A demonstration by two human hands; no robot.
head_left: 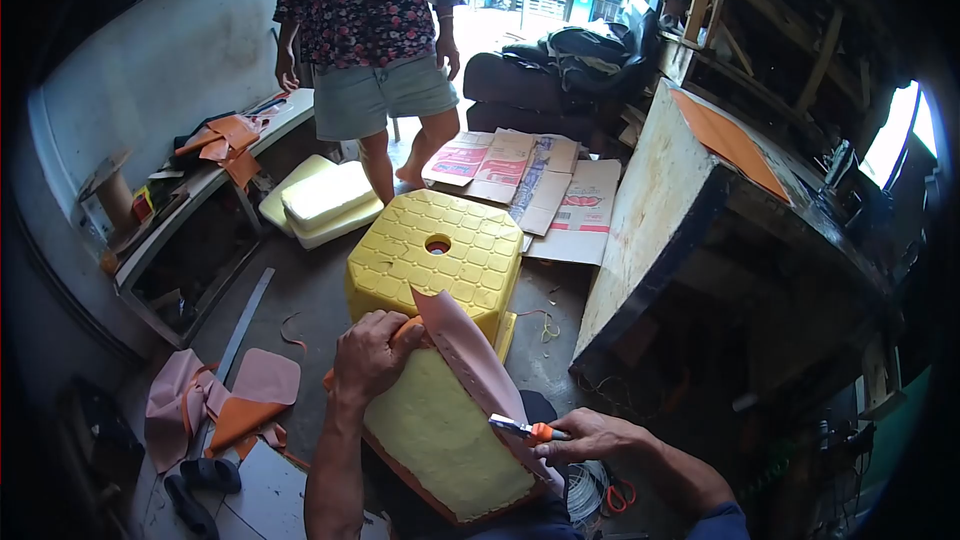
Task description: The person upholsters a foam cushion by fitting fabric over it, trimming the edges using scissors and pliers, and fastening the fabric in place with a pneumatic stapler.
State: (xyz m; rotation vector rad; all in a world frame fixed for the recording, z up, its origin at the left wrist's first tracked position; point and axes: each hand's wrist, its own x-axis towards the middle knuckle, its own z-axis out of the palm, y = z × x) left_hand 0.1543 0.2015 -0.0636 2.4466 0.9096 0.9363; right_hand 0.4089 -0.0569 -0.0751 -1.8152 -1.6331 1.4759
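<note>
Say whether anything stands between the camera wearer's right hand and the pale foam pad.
Yes: a pink flap beside the foam pad stands between it and the right hand. In this view, the orange-handled tool in that hand overlaps the flap.

Left hand [376, 358]: gripping foam pad [450, 430] at far end
Right hand [590, 436]: holding orange-handled tool [541, 433]
Yellow stool [400, 250]: beyond pad

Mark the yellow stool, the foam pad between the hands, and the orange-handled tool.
Yellow stool [430, 275], head view: on its top.
Foam pad [450, 430], head view: middle of its pale face.
Orange-handled tool [541, 433], head view: on its orange handle.
</note>
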